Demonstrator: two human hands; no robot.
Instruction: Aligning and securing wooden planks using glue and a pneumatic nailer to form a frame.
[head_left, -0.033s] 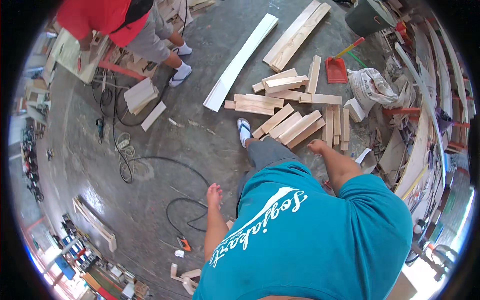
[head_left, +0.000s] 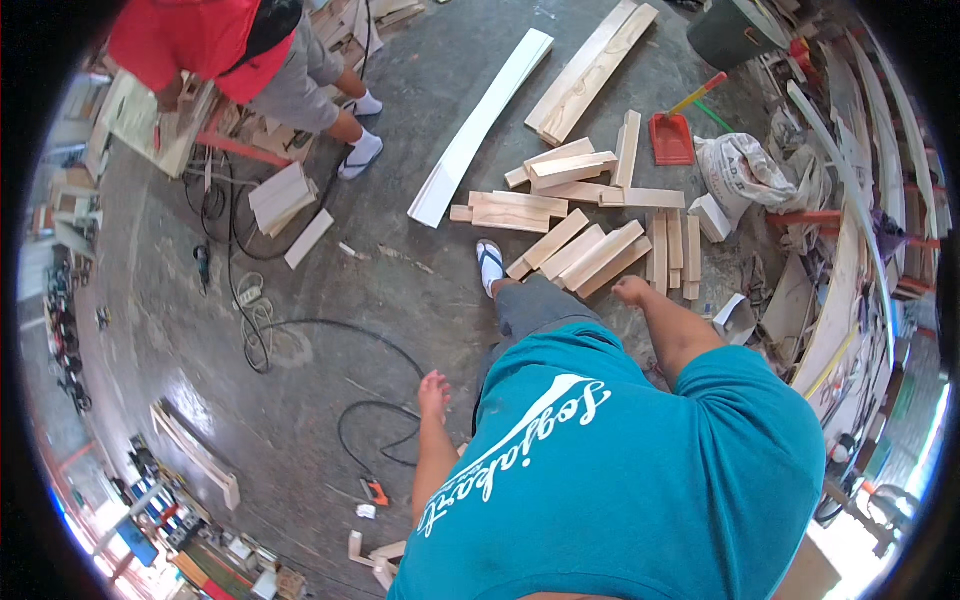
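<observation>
My left hand (head_left: 433, 392) hangs beside my body over the floor, holding nothing, its fingers loosely apart. The nearest thing to it is a black cable (head_left: 372, 405) looping across the floor. My right hand (head_left: 632, 291) is lowered at my right side with its fingers curled in, and nothing shows in it. It appears just in front of a stack of short wooden blocks (head_left: 600, 257); whether it touches them I cannot tell. More short blocks stand on end (head_left: 657, 252) to its right. Further off, other wooden pieces (head_left: 517, 210) lie in a loose pile.
Long planks, one white (head_left: 480, 130) and one bare wood (head_left: 590, 75), lie ahead. A red dustpan (head_left: 671, 140), a white sack (head_left: 740, 170) and a dark bin (head_left: 735, 35) stand at right. A person in a red shirt (head_left: 185, 40) works at far left near power cords.
The view has shifted very slightly, and the person in red leans a little to the left. My hands have hardly moved.
</observation>
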